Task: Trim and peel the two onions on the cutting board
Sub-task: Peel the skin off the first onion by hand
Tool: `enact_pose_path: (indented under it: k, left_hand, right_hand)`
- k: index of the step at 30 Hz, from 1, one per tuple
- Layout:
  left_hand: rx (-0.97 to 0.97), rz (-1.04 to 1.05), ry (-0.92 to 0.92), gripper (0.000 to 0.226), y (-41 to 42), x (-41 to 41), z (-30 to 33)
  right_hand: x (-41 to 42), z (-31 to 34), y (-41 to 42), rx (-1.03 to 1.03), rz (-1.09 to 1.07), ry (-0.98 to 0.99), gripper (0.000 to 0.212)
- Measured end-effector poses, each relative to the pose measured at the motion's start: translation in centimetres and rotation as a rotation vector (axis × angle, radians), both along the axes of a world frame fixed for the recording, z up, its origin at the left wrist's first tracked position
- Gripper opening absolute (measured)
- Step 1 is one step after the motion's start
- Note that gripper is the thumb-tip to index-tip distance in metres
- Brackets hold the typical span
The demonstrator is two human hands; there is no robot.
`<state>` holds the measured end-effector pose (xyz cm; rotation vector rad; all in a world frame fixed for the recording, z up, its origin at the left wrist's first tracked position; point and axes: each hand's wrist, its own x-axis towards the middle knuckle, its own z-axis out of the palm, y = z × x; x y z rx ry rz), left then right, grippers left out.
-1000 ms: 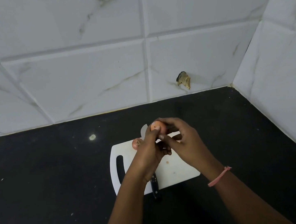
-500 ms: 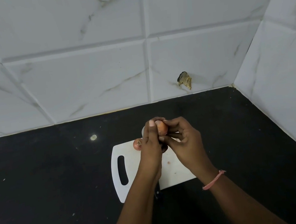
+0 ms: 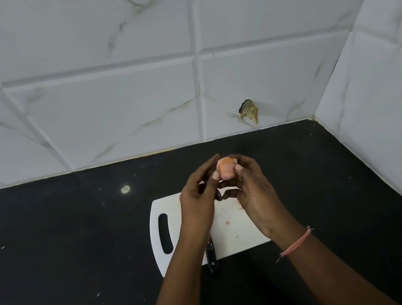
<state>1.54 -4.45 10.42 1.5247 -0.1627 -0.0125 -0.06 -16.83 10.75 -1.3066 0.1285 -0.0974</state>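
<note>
Your left hand [image 3: 196, 199] and right hand [image 3: 253, 191] have lifted the onion [image 3: 226, 170] higher above the cutting board [image 3: 241, 234], fingertips pinching it; skin now loosening; onion 2 is hidden.

Black countertop [image 3: 54, 248] with a pale spot [image 3: 125, 189]; chipped white wall tile [image 3: 249, 111].
</note>
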Motion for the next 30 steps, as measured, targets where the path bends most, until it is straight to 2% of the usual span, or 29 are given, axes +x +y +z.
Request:
enact_pose_path:
  k: [2,6,10,13,15,18,24,27,30]
  left_hand:
    - [0.049,0.029,-0.031,0.031,-0.1,0.1,-0.1]
    - [0.057,-0.015,0.031,0.033,-0.1,0.2,0.1]
    - [-0.195,-0.169,0.227,0.035,-0.6,-0.7,0.4]
    - [-0.324,-0.141,0.259,0.04,-0.2,-0.7,0.3]
    - [-0.32,-0.121,0.241,0.043,0.1,-0.5,0.1]
    - [-0.298,-0.115,0.216,0.042,0.3,-0.4,0.2]
    - [-0.313,-0.107,0.241,0.041,0.4,-0.4,-0.1]
    - [-0.328,-0.091,0.254,0.044,0.5,-0.3,-0.1]
    - [-0.342,-0.056,0.274,0.058,0.5,-0.2,-0.1]
  right_hand:
    - [0.0,0.0,-0.2,0.0,-0.007,-0.005,0.025]
    - [-0.2,-0.1,-0.3,-0.095,-0.015,-0.008,0.033]
    - [-0.1,-0.2,-0.8,-0.236,-0.075,-0.026,0.025]
    - [-0.3,0.1,-1.6,-0.324,-0.086,-0.082,0.022]
    - [-0.5,0.5,-1.8,-0.346,-0.076,-0.12,0.023]
    - [-0.2,0.4,-1.7,-0.482,-0.098,-0.203,0.025]
    - [0.2,0.2,-2.1,-0.694,-0.189,-0.332,0.008]
    - [0.4,0.2,-2.2,-0.757,-0.152,-0.351,0.009]
    - [0.3,0.4,-2.8,-0.821,-0.035,-0.397,0.008]
